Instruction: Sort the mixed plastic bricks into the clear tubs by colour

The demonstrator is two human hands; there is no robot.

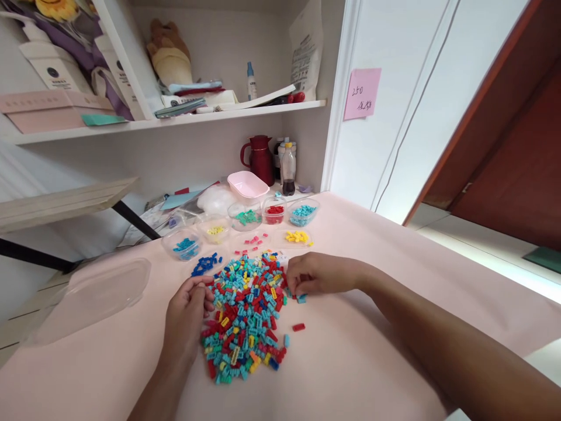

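A heap of small mixed building bricks [252,313], mostly turquoise and red, lies on the pink tabletop between my hands. My left hand [187,305] rests at the heap's left edge with its fingers curled and thumb pressed in; whatever it may hold is hidden. At the heap's upper right edge, my right hand [313,273] points its closed fingertips down among the bricks, and I cannot make out what is between them. Turquoise bricks [301,299] lie just under those fingers. A single red brick [298,327] sits apart, right of the heap.
Behind the heap stand clear tubs of sorted bricks: blue [186,248], pale yellow [216,230], green [246,217], red [274,211] and turquoise [303,215]. Yellow bricks [297,237] and dark blue bricks [205,264] lie nearer. A clear lid [105,298] is at left.
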